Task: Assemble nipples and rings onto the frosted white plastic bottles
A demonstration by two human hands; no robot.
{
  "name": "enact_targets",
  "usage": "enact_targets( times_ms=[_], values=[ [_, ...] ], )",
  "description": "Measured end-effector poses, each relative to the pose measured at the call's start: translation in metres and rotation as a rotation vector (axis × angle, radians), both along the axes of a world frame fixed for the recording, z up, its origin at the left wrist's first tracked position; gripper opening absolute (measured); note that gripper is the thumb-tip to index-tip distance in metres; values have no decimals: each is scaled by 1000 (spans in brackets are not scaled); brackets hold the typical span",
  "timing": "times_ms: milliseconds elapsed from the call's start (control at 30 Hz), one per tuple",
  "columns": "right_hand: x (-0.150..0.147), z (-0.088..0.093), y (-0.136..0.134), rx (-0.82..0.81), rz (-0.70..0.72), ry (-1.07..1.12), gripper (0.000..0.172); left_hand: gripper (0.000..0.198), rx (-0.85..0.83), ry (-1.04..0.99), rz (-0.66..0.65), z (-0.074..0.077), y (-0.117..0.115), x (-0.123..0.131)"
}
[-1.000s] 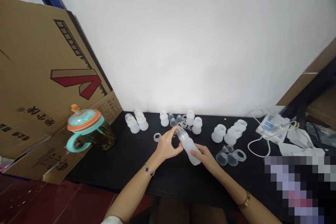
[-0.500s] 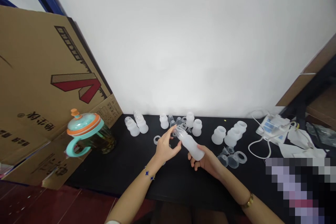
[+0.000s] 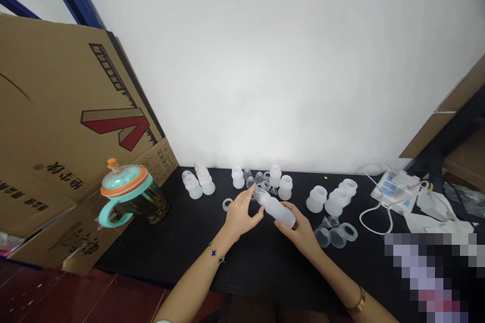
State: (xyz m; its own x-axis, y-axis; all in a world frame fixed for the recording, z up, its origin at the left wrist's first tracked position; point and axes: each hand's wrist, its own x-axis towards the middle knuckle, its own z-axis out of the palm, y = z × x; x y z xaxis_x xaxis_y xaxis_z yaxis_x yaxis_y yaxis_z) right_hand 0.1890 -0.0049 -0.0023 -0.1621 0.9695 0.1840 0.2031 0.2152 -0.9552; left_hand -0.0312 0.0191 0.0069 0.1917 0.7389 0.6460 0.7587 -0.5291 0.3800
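Two hands of ours hold one cloudy white, wavy plastic bottle above the flat black table, near the middle. It leans, with its clear, pointed plastic top to the far left and its round bottom to the near right. Our right hand wraps its thumb and fingers around the low part. Our left hand has its thumb and fingers closed on the clear top; how hard they squeeze, we cannot tell.

We think the bottle is light, and its smooth sides may slip. It looks stiff enough to keep its shape, but a big squeeze might bend it. The wide low part seems good for one hand. The top looks thin, so we should pinch it gently, low down.

On the left stand two white bottles with clear tops. Open white bottles stand at the far side and right. Loose clear plastic pieces lie to the right.
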Motion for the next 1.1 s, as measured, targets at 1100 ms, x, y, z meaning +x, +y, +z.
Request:
enact_targets(
  times_ms=[1100],
  values=[
    [1,-8,5,-134,22,109,53,66,-34,-158,-168,6,-4,-2]
  ],
)
